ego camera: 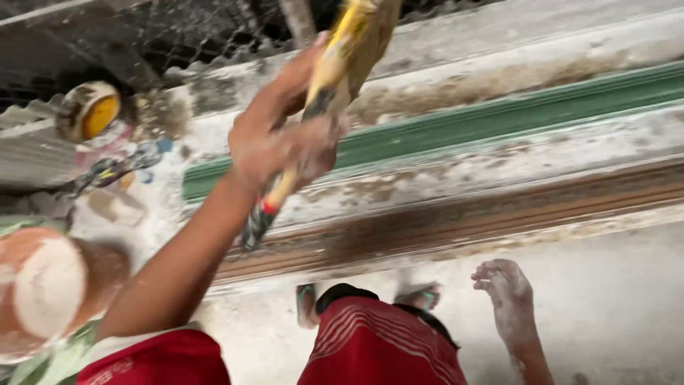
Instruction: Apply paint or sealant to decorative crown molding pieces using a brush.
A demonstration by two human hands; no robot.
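I note a yellow-handled tool (324, 93), tip upward and out of frame, raised over the long moulded plaster strip (499, 178). My left hand (281, 142) has its grip wrapped tight around the handle. My right hand (507, 289) hangs apart, low, fingers loosely spread, holding nothing. A yellow tape roll (91, 113) lies at far left, beside a plaster-filled bowl (43, 285).

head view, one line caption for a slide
Dusty left hand grips a yellow-handled tool over moulded strips; right hand hangs open.
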